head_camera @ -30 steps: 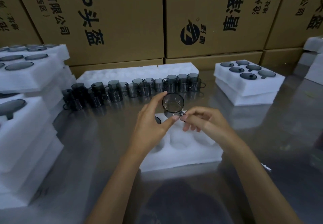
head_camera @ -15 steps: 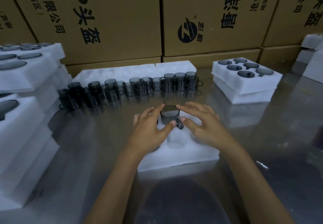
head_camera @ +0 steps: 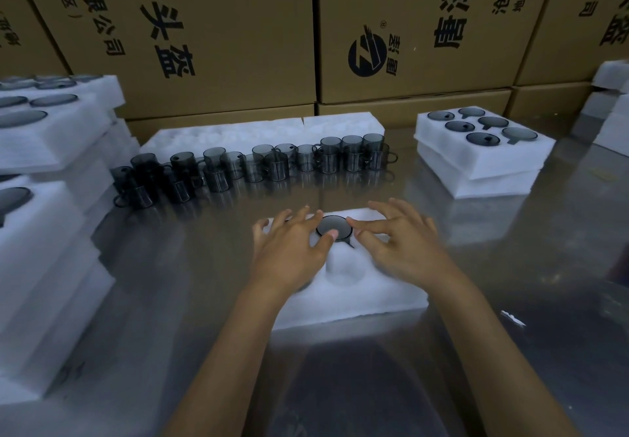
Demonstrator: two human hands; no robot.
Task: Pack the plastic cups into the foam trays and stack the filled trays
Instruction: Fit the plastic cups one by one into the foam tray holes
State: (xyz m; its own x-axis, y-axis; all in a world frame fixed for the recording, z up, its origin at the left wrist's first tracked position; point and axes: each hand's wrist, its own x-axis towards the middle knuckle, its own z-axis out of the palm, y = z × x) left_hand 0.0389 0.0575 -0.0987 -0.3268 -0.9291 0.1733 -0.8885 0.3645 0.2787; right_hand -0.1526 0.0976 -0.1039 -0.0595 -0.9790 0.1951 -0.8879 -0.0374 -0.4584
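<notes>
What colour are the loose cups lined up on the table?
Translucent smoky grey cups, seen in the head view.

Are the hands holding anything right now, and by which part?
Nothing is gripped. The fingers of both hands rest on the rim of a dark plastic cup seated in the foam tray.

Two hands, left and right, lie over one foam tray with one cup seated. Roughly twenty loose cups line the desk. The right-hand stack has two trays, six cups in the top one.
</notes>
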